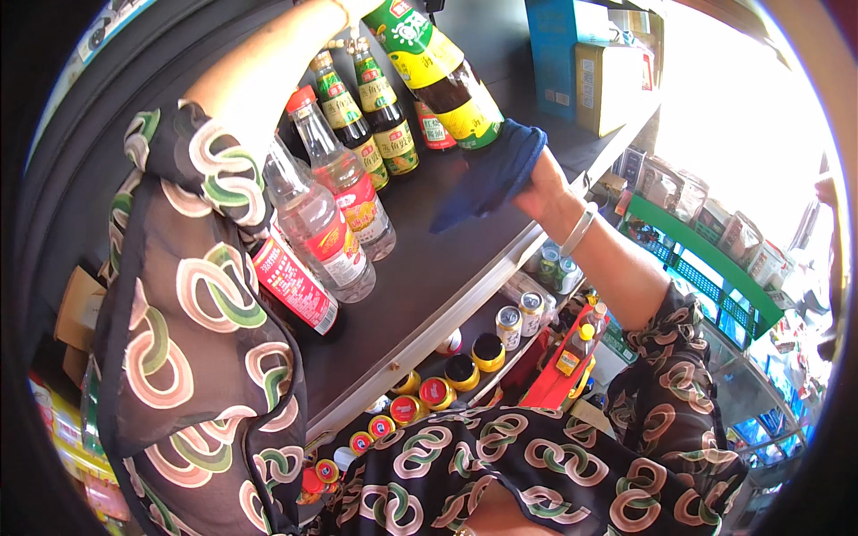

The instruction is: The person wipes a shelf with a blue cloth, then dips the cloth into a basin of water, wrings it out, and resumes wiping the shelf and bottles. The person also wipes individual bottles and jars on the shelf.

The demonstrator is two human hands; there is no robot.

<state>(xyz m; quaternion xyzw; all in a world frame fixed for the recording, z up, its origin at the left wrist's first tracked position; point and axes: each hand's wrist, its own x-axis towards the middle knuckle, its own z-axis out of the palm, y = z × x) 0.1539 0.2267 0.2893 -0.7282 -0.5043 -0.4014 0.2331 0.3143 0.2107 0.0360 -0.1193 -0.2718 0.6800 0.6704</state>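
My left hand (360, 7) is mostly cut off at the top edge, at the upper end of a large bottle of dark sauce (446, 84) with green and yellow labels. The bottle hangs tilted above a dark shelf (429, 268). In my right hand (544, 186) is a dark blue cloth (493, 167), bunched against the bottle's base, its loose end drooping over the shelf. Left of the bottle stand two slim dark sauce bottles (385, 114) and two clear bottles (328, 234) with red labels. A red-labelled bottle (295, 288) is partly behind my sleeve.
Blue and brown cardboard boxes (603, 87) stand at the shelf's right end. A pale front edge (429, 328) borders the shelf. Below it are cans (519, 318), several lidded jars (436, 392) and a red rack (560, 375) holding bottles. A green shelf unit (710, 258) is farther right.
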